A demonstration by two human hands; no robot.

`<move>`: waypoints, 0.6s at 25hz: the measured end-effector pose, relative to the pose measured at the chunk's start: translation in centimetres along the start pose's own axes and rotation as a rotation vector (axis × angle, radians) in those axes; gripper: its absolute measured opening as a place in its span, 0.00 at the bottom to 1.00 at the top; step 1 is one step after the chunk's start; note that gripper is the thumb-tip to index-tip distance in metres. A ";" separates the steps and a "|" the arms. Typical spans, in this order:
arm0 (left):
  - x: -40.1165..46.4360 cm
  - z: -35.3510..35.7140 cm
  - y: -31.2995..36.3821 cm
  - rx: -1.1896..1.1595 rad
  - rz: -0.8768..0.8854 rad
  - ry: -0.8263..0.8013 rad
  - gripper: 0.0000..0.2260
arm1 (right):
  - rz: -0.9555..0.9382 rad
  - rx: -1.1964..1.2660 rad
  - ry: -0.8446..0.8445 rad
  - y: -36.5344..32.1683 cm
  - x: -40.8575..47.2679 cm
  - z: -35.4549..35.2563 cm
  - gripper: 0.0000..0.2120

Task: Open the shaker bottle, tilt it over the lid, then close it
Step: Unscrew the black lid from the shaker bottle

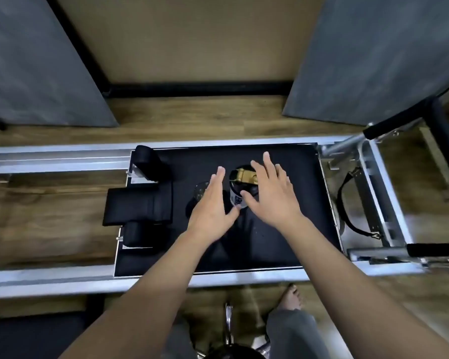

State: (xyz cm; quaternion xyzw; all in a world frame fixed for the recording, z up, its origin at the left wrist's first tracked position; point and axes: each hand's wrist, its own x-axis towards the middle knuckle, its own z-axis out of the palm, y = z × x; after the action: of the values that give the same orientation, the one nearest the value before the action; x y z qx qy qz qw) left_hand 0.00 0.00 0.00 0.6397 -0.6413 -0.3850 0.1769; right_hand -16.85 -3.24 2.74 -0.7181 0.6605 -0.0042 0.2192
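A dark shaker bottle [237,195] with a gold flip cap [245,174] stands upright on the black padded carriage [283,239]. My left hand [213,203] hovers just left of it, fingers spread and flat. My right hand [270,193] is over its right side, fingers apart, partly covering the top. Neither hand grips the bottle. A round clear object [200,191], partly hidden under my left hand, lies left of the bottle; I cannot tell what it is.
The carriage sits in a silver metal frame [49,281]. Black shoulder blocks [148,161] and a headrest [138,206] stand at its left. A foot bar [389,126] and a strap [347,203] are at the right. My foot [292,297] rests on the wood floor.
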 end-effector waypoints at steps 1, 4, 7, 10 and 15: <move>1.0 1.4 -0.6 -0.027 -0.032 -0.010 0.46 | -0.016 -0.004 0.015 0.6 1.2 1.4 0.37; 4.4 6.6 -4.2 -0.152 -0.128 -0.013 0.50 | -0.025 -0.049 0.040 2.5 4.9 5.7 0.38; 7.1 11.3 -7.2 -0.347 -0.160 0.029 0.55 | -0.063 -0.121 0.089 4.0 7.7 9.8 0.40; 9.2 14.9 -9.7 -0.406 -0.082 0.150 0.53 | -0.082 -0.159 0.135 4.8 9.5 12.0 0.43; 13.7 18.8 -11.5 -1.250 -0.141 0.030 0.37 | -0.090 -0.276 0.348 4.8 10.6 14.7 0.49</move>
State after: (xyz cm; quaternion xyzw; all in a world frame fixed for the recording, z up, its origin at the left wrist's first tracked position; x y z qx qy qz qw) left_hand -7.32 -6.74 -23.95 0.4615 -0.2487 -0.6889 0.5006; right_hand -15.74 -8.88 -15.12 -0.7584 0.6500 -0.0474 0.0012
